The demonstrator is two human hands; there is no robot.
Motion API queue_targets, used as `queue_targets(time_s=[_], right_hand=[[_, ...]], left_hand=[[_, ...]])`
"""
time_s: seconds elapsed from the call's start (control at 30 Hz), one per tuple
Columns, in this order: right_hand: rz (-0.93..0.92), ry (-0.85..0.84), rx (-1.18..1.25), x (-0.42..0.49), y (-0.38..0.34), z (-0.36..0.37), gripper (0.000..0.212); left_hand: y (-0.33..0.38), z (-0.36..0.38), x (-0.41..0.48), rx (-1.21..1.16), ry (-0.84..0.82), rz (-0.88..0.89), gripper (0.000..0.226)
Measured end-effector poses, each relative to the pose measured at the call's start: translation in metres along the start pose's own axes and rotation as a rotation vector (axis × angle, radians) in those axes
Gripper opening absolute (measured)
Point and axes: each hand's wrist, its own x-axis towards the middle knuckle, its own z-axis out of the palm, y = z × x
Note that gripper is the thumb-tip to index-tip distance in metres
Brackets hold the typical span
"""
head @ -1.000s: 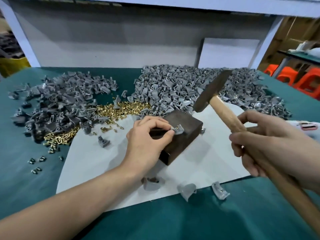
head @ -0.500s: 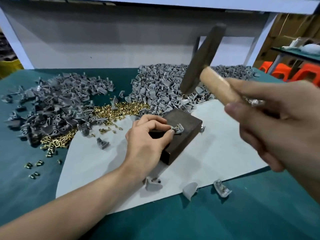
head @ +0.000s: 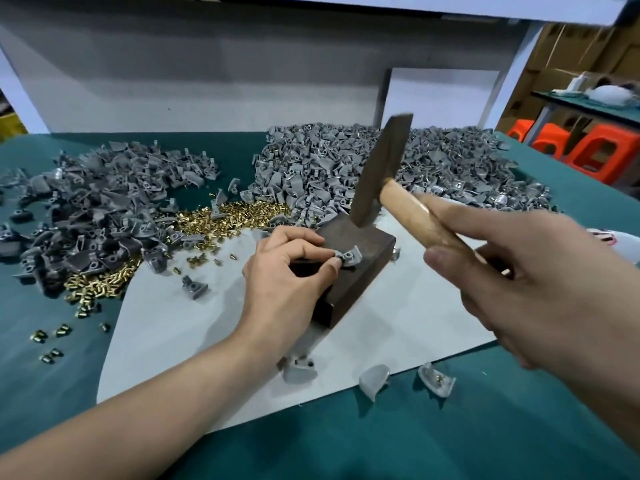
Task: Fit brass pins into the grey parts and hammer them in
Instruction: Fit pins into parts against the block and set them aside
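orange stools (head: 595, 154) beside cardboard boxes (head: 571, 60)

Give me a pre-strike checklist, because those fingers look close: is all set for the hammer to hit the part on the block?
1. Grey part on dark block: ok, it rests on the top face.
2. Left hand pinches the part: ok.
3. Fingertips away from the strike spot: not ok, they touch the part.
4. Right hand grips the hammer: ok.
5. Brass pin upright in the part: cannot tell, too small.
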Motion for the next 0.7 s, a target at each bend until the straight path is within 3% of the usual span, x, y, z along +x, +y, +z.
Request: queue_targets(time_s=[0.03, 0.1, 0.17, 0.27, 0.33, 0.47, 0.7], right_hand=[[0.02, -0.005, 0.071, -0.001, 0.002, 0.002, 0.046], [0.111, -0.023, 0.433, 0.001, 0.011, 0.002, 0.027], [0.189, -0.093, 0.75, 0.006, 0.026, 0.001, 0.023], [0.342, -0.116, 1.014, 0.018, 0.052, 0.008, 0.015], [0.464, -0.107, 1.052, 0.023, 0.07, 0.019, 0.024], [0.581, -0.104, 1.078, 0.029, 0.093, 0.04, 0.016], [0.583, -0.11, 1.013, 0.029, 0.103, 0.051, 0.016]], left_hand=[[0.001, 0.0, 0.0, 0.002, 0.002, 0.005, 0.023], [0.002, 0.0, -0.001, 0.008, 0.002, 0.006, 0.022], [0.001, 0.0, -0.002, 0.019, -0.005, 0.009, 0.019], [0.0, -0.001, -0.001, 0.018, -0.013, 0.017, 0.015], [0.001, -0.001, -0.002, 0.037, -0.014, 0.011, 0.015], [0.001, 0.0, -0.001, 0.093, -0.004, 0.031, 0.016], [-0.001, 0.001, -0.002, 0.103, -0.024, 0.025, 0.013]])
